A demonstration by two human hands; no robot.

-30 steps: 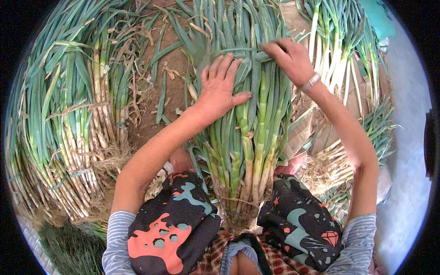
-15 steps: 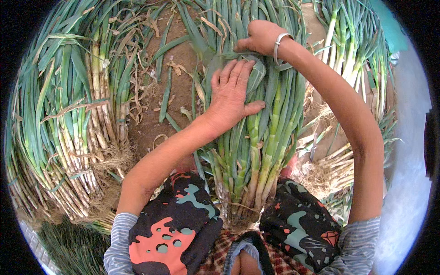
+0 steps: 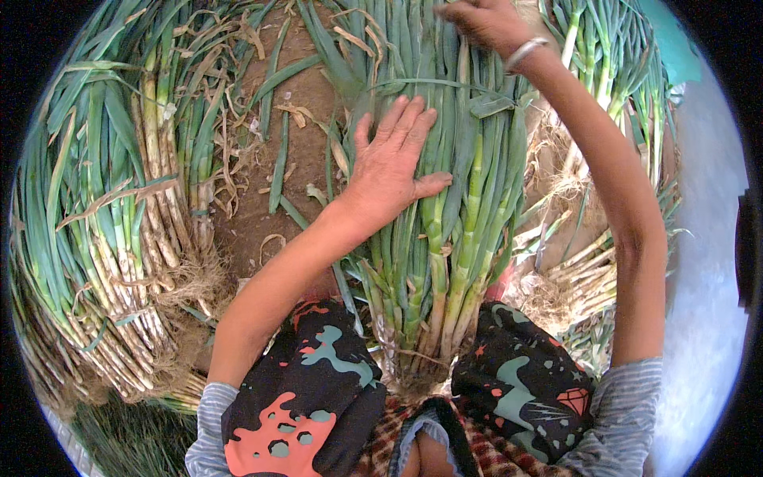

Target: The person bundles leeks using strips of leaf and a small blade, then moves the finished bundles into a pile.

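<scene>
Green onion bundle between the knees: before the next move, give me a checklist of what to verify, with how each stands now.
1. Left hand flat on the bundle: ok, fingers spread just below the green strip.
2. Green strip lying across the bundle's front: ok.
3. Green strip closed around the back: cannot tell, that side is hidden.
4. Right hand free of anything: cannot tell, its fingertips are blurred near the upper edge.
5. Thin strand across the bundle near the roots: ok, visible; its tightness cannot be judged.
6. Whole bundle in view: not ok, the picture's upper edge cuts off its leafy end.
</scene>
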